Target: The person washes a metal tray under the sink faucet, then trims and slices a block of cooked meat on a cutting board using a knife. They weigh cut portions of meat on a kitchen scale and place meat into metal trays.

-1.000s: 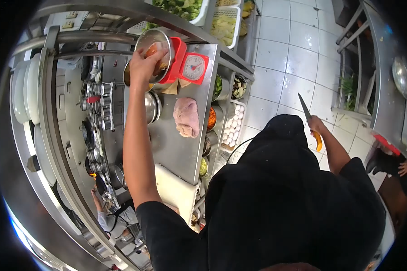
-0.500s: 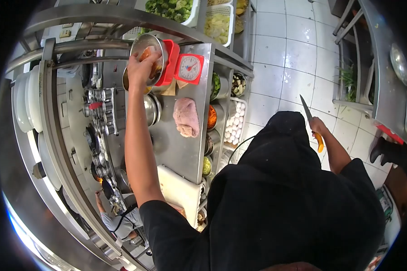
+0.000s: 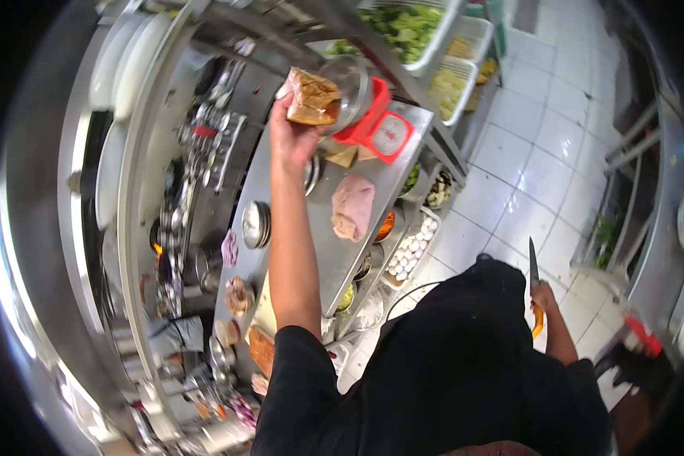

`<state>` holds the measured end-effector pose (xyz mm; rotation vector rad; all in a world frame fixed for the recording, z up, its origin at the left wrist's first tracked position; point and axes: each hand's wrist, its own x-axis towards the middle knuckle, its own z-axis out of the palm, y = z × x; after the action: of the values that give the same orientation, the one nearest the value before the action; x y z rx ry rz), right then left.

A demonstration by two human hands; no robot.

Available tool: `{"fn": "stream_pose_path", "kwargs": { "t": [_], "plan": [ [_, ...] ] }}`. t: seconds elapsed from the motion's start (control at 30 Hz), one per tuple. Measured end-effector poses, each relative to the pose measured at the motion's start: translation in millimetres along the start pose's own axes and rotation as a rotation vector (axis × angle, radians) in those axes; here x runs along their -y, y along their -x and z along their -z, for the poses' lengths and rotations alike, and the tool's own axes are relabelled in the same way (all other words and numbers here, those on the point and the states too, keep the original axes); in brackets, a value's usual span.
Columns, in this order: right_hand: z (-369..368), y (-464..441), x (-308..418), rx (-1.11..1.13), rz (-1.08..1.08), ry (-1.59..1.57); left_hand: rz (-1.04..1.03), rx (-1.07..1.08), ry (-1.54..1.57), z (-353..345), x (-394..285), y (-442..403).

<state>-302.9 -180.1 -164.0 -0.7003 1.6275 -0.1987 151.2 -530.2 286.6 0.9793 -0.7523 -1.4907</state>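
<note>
A browned piece of meat (image 3: 313, 96) is in my left hand (image 3: 295, 140), raised beside a metal bowl (image 3: 347, 91). That bowl rests at the red kitchen scale (image 3: 390, 134), whose dial faces up. My right hand (image 3: 543, 295) grips a knife (image 3: 533, 262) by its yellow handle, low on the right over the tiled floor, with the blade pointing away from me. On the steel counter (image 3: 317, 254) lies a pale pink cloth-like lump (image 3: 353, 207), close to the scale.
Eggs (image 3: 412, 253) fill a tray beside the counter, near containers of cut vegetables. Leafy greens (image 3: 410, 30) sit in a white crate at the top. Stacked metal bowls (image 3: 256, 224) stand on the counter's left. Shelf rails cross the left; another steel table (image 3: 661, 220) is at the right.
My left hand has come out of the metal bowl with the meat lifted in it. The view has turned and shifted, showing more of the counter. The knife stays in my right hand.
</note>
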Motion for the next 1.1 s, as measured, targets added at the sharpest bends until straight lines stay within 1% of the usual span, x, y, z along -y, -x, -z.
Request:
{"fn": "stream_pose_path", "kwargs": {
  "t": [0.03,0.07,0.1,0.13,0.2,0.23,0.27,0.3,0.33,0.4,0.47,0.5,0.53,0.57,0.6,0.63,0.67,0.7,0.77,0.8,0.83,0.87,0.9,1.0,1.03,1.07,1.1],
  "plan": [
    [2,-19,-18,0.066,0.160,0.205,-0.024,0.001,0.045,2,-5,16],
    [4,6,15,-0.019,0.000,-0.019,-0.047,0.013,0.097,7,-7,30],
    [7,13,35,-0.010,-0.039,-0.016,-0.062,0.013,0.149,8,-9,49],
    [10,17,48,0.028,-0.043,0.052,-0.076,0.011,0.199,12,-11,69],
    [19,50,101,0.102,-0.045,0.222,-0.062,-0.025,0.241,32,-13,105],
    [24,63,123,0.125,-0.029,0.274,-0.079,-0.059,0.263,46,-12,124],
    [27,74,140,0.197,0.010,0.350,-0.090,-0.094,0.286,61,-10,144],
    [29,86,156,0.265,0.044,0.424,-0.118,-0.135,0.300,75,-8,167],
    [30,96,172,0.282,0.051,0.468,-0.107,-0.214,0.267,86,-4,190],
    [28,117,202,0.417,0.097,0.474,-0.113,-0.333,0.258,110,8,235],
    [15,146,239,0.446,0.116,0.565,-0.038,-0.538,0.263,139,21,281],
    [4,166,259,0.481,0.151,0.569,0.012,-0.594,0.283,156,27,304],
    [-10,181,275,0.512,0.188,0.570,-0.007,-0.619,0.306,170,34,325],
    [-24,189,285,0.536,0.248,0.607,0.025,-0.684,0.339,183,41,345],
    [-41,197,292,0.542,0.250,0.641,0.062,-0.744,0.372,196,47,364],
    [-60,205,300,0.532,0.347,0.697,0.090,-0.803,0.389,210,52,381],
    [-81,213,305,0.523,0.441,0.750,0.077,-0.816,0.411,231,60,397],
    [-105,222,308,0.524,0.440,0.775,0.118,-0.815,0.430,257,68,412],
    [-156,241,310,0.529,0.720,0.786,0.179,-0.834,0.483,283,71,432],
    [-181,246,311,0.516,0.789,0.860,0.169,-0.825,0.511,296,72,437],
    [-207,256,311,0.493,0.844,0.928,0.234,-0.843,0.439,311,73,440],
    [-234,278,316,0.472,0.847,0.965,0.307,-0.857,0.363,326,75,443],
    [-257,286,314,0.485,0.910,0.959,0.299,-0.836,0.319,338,76,443],
    [-310,318,315,0.478,0.900,1.032,0.447,-0.898,0.107,344,66,442],
    [-326,326,315,0.435,0.936,1.073,0.462,-0.876,0.120,341,61,443],
    [-338,334,315,0.393,0.970,1.113,0.478,-0.920,-0.028,338,56,445],
    [-348,342,315,0.377,0.946,1.124,0.492,-0.961,-0.176,337,58,448]
  ]
}}
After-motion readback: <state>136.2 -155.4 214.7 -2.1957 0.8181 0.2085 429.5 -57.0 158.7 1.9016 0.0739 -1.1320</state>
